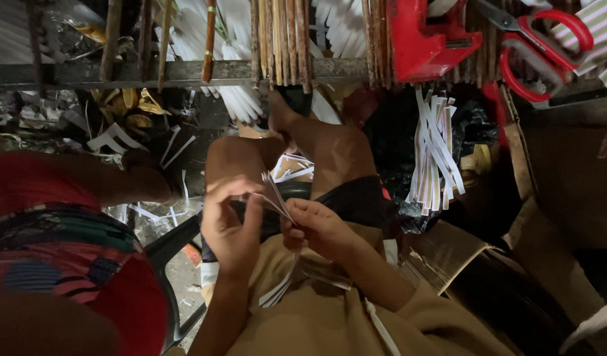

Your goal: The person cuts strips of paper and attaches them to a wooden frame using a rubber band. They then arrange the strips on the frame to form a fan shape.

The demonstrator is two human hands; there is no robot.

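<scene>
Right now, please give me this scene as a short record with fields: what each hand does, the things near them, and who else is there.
left hand: the left hand pinches the paper strips from the left side
right hand: the right hand grips the same bundle lower down
above: red scissors and a red tool lie on wooden sticks
right side: a hanging bunch of strips
other person: a striped sleeve at the left edge
</scene>
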